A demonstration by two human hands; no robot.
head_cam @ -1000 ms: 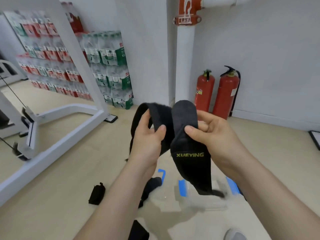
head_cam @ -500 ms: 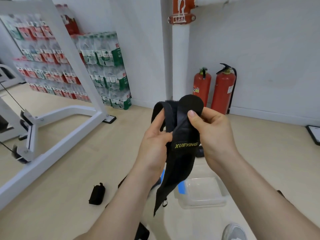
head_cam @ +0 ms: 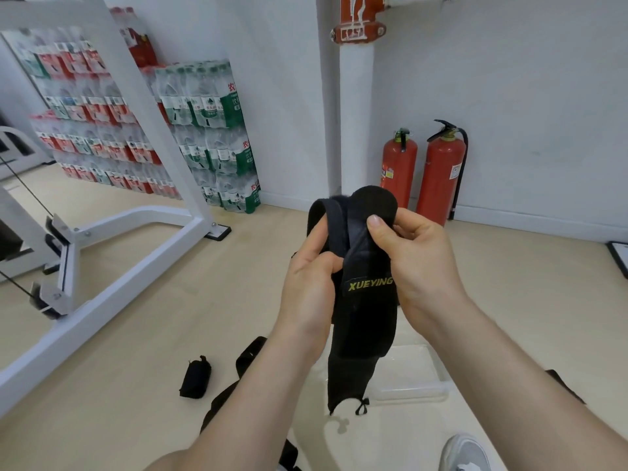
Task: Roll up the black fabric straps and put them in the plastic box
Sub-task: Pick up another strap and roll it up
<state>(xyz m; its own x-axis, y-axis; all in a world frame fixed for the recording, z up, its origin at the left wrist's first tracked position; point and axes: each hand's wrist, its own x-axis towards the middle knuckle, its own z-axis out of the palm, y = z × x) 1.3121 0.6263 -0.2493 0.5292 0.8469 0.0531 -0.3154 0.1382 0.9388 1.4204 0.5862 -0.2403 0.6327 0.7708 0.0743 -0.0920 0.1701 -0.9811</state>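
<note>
A black fabric strap [head_cam: 365,314] with yellow "XUEYING" lettering hangs in front of me, folded over at its top. My left hand [head_cam: 311,287] grips its left side, thumb pressed into the fold. My right hand [head_cam: 418,263] pinches the upper right edge with thumb on top. The strap's tail dangles over the clear plastic box [head_cam: 411,379] on the floor. A rolled black strap [head_cam: 195,377] lies on the floor to the left. Another loose strap [head_cam: 234,379] lies partly hidden under my left forearm.
A white gym machine frame [head_cam: 129,239] stands at left. Stacked bottled water packs [head_cam: 204,130] line the back wall. Two red fire extinguishers [head_cam: 438,175] stand by a white pipe [head_cam: 353,113]. My grey shoe [head_cam: 465,453] shows at the bottom right.
The hands have drawn closer together and the strap is folded tighter at the top. Its tail has swung from the right to hang straight down over the box.
</note>
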